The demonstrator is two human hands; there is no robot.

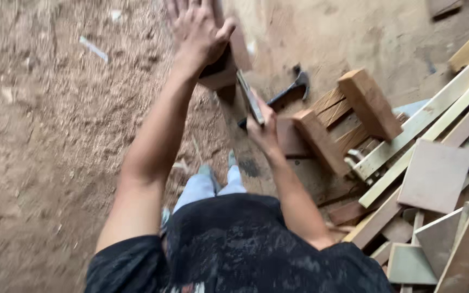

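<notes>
Your left hand [199, 30] sits at about twelve o'clock in the view, fingers spread wide and palm pressed flat on a reddish wooden block [229, 68]. Your right hand [261, 130], just below at one o'clock from your knees, is closed around a flat narrow tool [249, 97], perhaps a chisel or file; blur hides which. A claw hammer [291, 89] lies just beside it at two o'clock, on the sawdust-covered floor [55, 125]. The block looks stiff, dense and fairly heavy, so take it by its flat sides. Offcuts and planks [424, 125] pile up from three to five o'clock
</notes>
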